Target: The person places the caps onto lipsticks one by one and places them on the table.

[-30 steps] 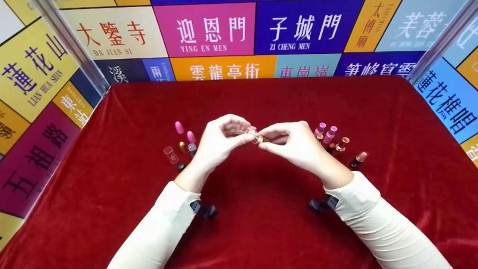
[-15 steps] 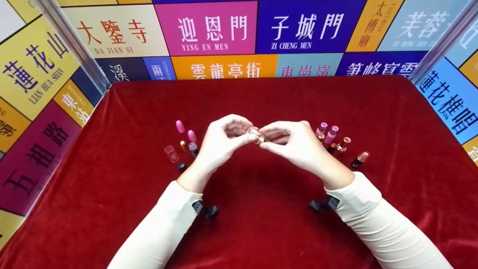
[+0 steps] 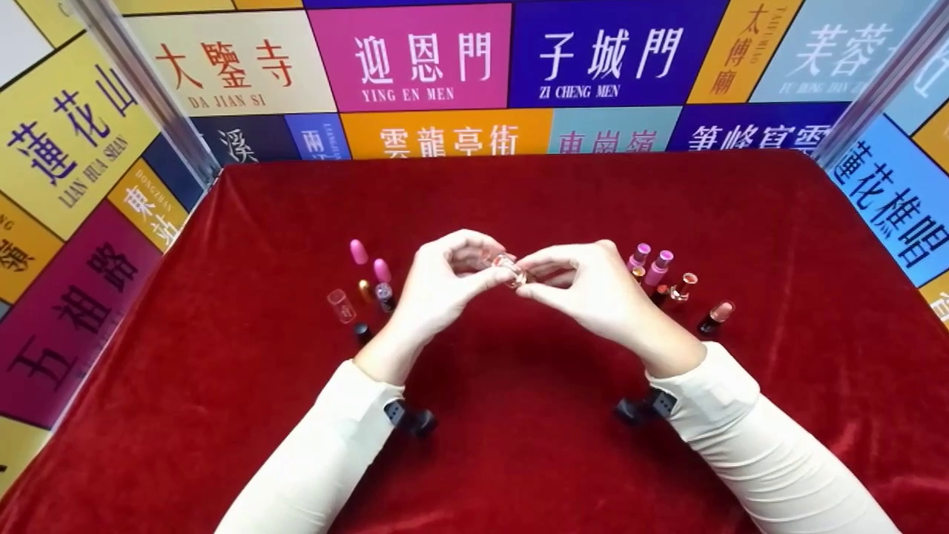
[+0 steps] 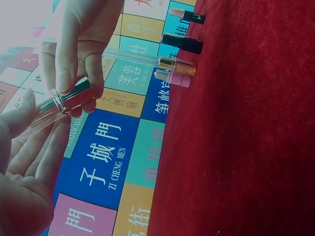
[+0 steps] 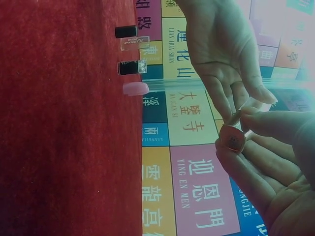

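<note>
Over the middle of the table my two hands meet at one lipstick. My left hand [image 3: 445, 278] pinches its clear cap [image 4: 37, 129] between thumb and fingers. From the other side, my right hand [image 3: 589, 282] grips the shiny metallic lipstick base [image 4: 75, 94]. In the left wrist view the cap's open end is right at the collar of the base, and the two line up. The right wrist view shows the flat end of the lipstick base [image 5: 232, 139] with a gold-coloured rim. Fingers hide part of the cap.
Left of the hands lie loose caps: pink caps [image 3: 358, 251], a gold cap [image 3: 364, 289], a clear cap [image 3: 342, 305] and a black cap [image 3: 362, 331]. Several uncapped lipsticks stand at right, including a pink lipstick [image 3: 657, 267] and a black lipstick [image 3: 716, 317]. Red cloth [image 3: 511, 445] covers the table.
My left hand has moved slightly right, bringing the clear cap closer onto the lipstick base. My right hand has stayed almost in place, still gripping the base.
</note>
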Action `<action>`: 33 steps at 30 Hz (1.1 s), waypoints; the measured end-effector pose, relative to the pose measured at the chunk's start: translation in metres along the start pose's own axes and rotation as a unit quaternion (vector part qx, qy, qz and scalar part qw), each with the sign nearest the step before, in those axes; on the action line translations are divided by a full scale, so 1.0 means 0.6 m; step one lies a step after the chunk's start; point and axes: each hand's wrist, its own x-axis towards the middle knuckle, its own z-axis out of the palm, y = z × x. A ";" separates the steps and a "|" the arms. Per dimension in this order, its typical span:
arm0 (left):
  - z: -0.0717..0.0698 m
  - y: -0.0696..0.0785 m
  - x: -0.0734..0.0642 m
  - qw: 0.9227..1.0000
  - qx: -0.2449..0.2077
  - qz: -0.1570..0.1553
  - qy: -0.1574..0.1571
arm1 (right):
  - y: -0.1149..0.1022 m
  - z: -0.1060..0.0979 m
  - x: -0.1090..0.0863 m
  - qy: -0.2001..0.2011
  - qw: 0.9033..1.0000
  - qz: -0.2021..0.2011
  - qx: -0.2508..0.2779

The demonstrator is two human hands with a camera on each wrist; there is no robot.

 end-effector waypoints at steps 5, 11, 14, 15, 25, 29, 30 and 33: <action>0.001 0.002 -0.001 1.000 0.003 0.000 0.001 | -0.001 0.001 0.000 -0.001 1.000 -0.004 -0.005; 0.001 0.003 -0.002 1.000 0.004 0.000 0.002 | -0.003 0.001 -0.001 0.001 1.000 -0.010 -0.009; 0.001 0.004 -0.002 1.000 0.005 0.001 0.002 | -0.006 0.000 -0.001 0.002 1.000 -0.013 -0.008; 0.002 0.004 -0.002 1.000 0.005 0.002 0.001 | -0.006 0.000 -0.002 0.003 1.000 -0.013 -0.008; 0.006 0.004 -0.004 1.000 -0.003 0.007 0.001 | -0.006 0.000 -0.004 0.011 1.000 -0.020 0.001; 0.005 0.005 -0.003 1.000 -0.005 0.007 0.000 | -0.006 0.000 -0.004 0.012 1.000 -0.016 0.001; 0.004 0.005 -0.002 1.000 -0.007 0.007 -0.001 | -0.005 -0.001 -0.003 0.013 1.000 -0.013 -0.001; 0.003 0.006 0.000 1.000 -0.016 0.005 -0.004 | -0.003 -0.001 0.000 0.019 1.000 -0.001 -0.003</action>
